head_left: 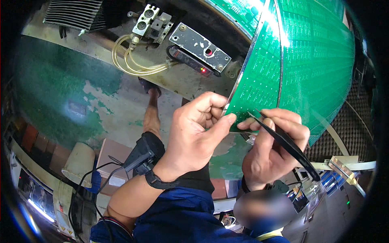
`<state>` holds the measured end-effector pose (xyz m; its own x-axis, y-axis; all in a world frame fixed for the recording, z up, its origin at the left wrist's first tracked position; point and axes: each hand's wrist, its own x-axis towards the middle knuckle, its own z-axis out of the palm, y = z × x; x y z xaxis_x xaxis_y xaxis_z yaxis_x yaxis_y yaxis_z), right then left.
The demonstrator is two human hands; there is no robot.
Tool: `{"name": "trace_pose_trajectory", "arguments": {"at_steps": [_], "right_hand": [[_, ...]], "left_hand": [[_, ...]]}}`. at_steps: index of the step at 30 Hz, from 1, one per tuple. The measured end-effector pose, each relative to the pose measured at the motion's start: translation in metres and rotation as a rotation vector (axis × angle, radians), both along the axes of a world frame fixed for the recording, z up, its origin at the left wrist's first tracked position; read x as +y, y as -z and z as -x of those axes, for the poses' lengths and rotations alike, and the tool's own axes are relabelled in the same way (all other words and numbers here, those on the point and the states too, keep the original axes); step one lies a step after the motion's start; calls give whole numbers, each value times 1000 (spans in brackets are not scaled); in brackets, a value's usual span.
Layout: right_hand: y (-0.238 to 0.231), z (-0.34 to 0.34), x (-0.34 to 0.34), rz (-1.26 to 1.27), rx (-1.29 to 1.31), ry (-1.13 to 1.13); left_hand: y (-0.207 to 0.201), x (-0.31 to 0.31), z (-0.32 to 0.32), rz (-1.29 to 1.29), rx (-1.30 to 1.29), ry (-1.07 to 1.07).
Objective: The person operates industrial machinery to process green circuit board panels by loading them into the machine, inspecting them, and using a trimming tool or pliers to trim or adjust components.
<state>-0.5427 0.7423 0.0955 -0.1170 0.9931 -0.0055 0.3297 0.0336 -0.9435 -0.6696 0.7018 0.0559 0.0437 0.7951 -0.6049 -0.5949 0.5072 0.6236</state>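
Observation:
A large green circuit board panel [256, 77] with rows of small pads fills the upper right. My left hand [192, 135] is closed on its near left edge, the thumb on top and the curled fingers against the rim. In my right hand [269, 152] is a pair of black tweezers [292, 149], held between thumb and fingers. Their fine tips lie over the board's near edge, a short way right of my left thumb. Whether the tips touch the board or grip anything is too small to tell.
Beyond my left hand sit a metal sensor bracket [198, 46] and a valve block [150, 22] with looped clear tubes [121, 56]. Black bellows [75, 14] lie at the far left. Dark textured matting [360, 117] borders the board. A blurred person [263, 210] shows at lower right.

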Motion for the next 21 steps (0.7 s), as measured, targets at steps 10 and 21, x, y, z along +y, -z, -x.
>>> {"name": "trace_pose_trajectory", "arguments": {"at_steps": [10,21], "right_hand": [[7,12,-11,188,106,150],[2,19,-19,17,-215,63]], "left_hand": [[5,0,-7,2,-88,-130],[4,-9,-22,-130,20,-295]]}}
